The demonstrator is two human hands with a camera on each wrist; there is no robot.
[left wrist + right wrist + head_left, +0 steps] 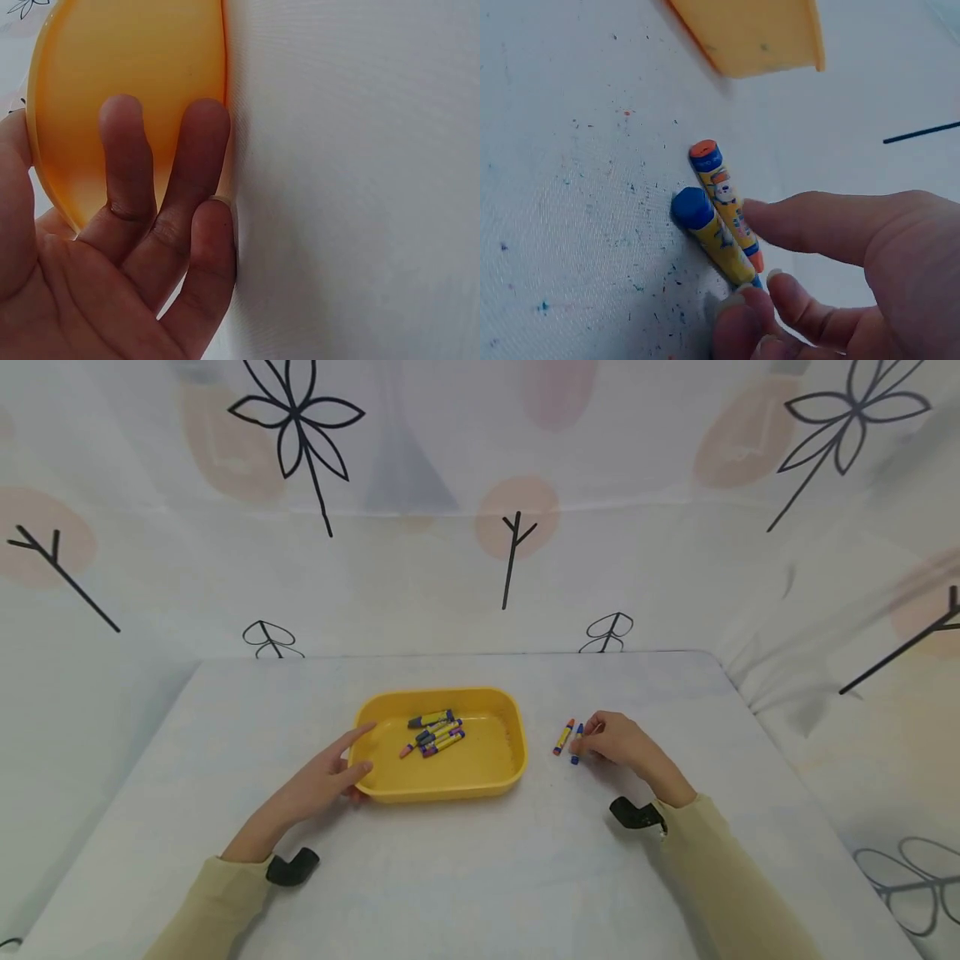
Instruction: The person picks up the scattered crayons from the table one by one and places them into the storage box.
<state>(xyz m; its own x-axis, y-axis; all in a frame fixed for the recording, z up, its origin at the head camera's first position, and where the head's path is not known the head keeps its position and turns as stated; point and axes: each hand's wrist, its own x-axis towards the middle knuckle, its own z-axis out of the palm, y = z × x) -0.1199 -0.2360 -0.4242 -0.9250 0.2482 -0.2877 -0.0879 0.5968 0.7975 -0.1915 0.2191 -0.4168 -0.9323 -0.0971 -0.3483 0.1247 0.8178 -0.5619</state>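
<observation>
A yellow plastic tray [480,789] stands on the table, several wrapped crayons [438,732] lying in its left half. My left hand [322,781] grips the tray's left end, thumb over the rim and other fingers against the outer wall [127,56]. Right of the tray, an orange crayon [564,737] and a blue crayon [718,241] lie side by side on the cloth. Over the blue crayon is my right hand [618,745], its fingertips at the crayon's far end. The thumb [817,217] is apart from the fingers, crossing in front of the orange crayon [724,187] in the right wrist view.
A white cloth covers the table [480,877], with small coloured specks near the two crayons. Behind the table's back edge hangs a white curtain [420,585] with plant drawings. Black wrist mounts [292,867] stick out from both sleeves.
</observation>
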